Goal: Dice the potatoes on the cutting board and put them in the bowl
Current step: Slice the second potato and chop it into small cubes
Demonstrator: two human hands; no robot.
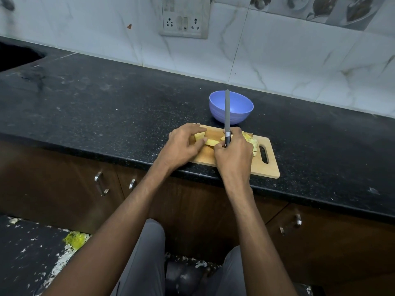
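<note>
Pale yellow potato pieces (211, 142) lie on one wooden cutting board (265, 169), which sits at the near edge of a black speckled counter (106, 107); at least three pieces show between the two hands, and a further clump (253, 144) lies to the right, partly hidden, so the full count cannot be told. The left hand (181, 146) has its fingers and thumb curled round the potato pieces at the left of the board, pinching them in place. The right hand (234, 154) is clamped on the dark handle of one knife (227, 112), whose long grey blade points away toward the wall, its tip showing in front of the bowl. One blue bowl (232, 107) stands on the counter just beyond the far edge of the board; no potato shows inside it. The board has one slot handle (264, 154) at its right end. On the white marbled wall tiles (299, 67) behind hangs one switch plate with two sockets (184, 20). Below the counter run brown cabinet fronts (64, 178) with four metal handles visible: two on the left (101, 183) and two on the right (298, 220). At the near left, one yellow scrap (74, 239) lies on the flecked floor.
</note>
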